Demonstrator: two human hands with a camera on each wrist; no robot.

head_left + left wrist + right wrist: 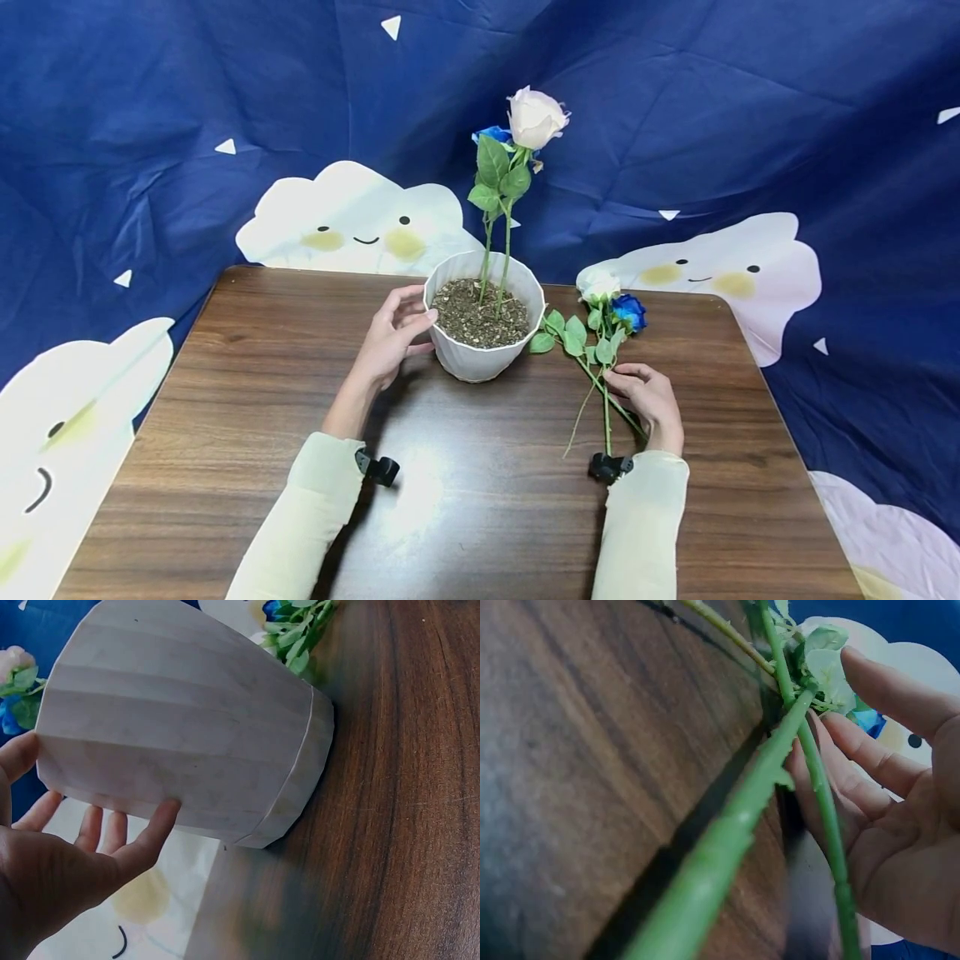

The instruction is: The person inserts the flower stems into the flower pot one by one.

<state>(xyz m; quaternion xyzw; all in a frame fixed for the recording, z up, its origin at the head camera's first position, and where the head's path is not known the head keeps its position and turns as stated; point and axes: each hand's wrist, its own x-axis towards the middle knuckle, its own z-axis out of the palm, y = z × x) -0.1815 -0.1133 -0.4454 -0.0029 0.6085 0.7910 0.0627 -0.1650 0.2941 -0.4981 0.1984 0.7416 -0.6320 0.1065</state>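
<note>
Crossed stems could snag beside the white pot.
The left hand holds the pot at nine o'clock; loose roses lie on the desk toward four. The right hand has its grip parted at their stems: lifting one could drag its neighbour. A hard push could tilt the potted roses.
</note>
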